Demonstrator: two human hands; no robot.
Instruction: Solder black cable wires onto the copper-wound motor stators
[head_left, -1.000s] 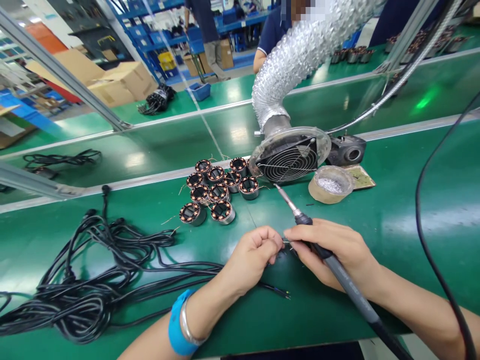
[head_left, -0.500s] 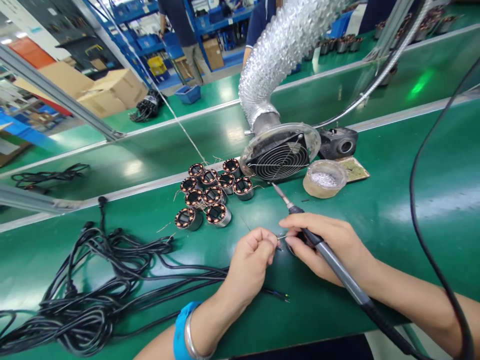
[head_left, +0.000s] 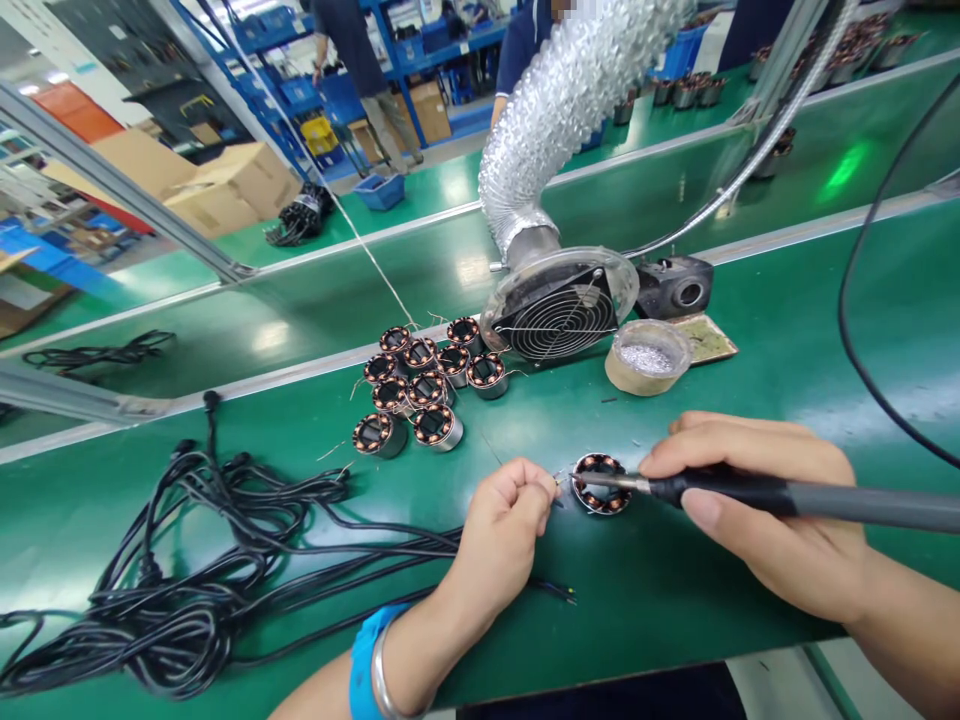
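Observation:
My right hand (head_left: 772, 500) is closed around a soldering iron (head_left: 720, 492), whose metal tip points left over a copper-wound stator (head_left: 601, 500) on the green bench. The tip reaches thin wires (head_left: 562, 478) at the stator's left edge. The fingers of my left hand (head_left: 514, 510) are pinched on these wires, just left of the stator. A black cable's stripped end (head_left: 562, 592) lies below my left hand. Several more stators (head_left: 427, 390) stand grouped behind and to the left of my hands.
Tangled black cables (head_left: 195, 580) cover the left of the bench. A fume fan (head_left: 562, 315) with a silver duct (head_left: 532, 150) stands behind, beside a round tub (head_left: 649, 358) and an iron holder (head_left: 679, 287). Two people are beyond the bench.
My right hand has moved right and turned, and its fingers have left the wires. The iron's tip has swung down from near the fan to the wires. The stator has come into view.

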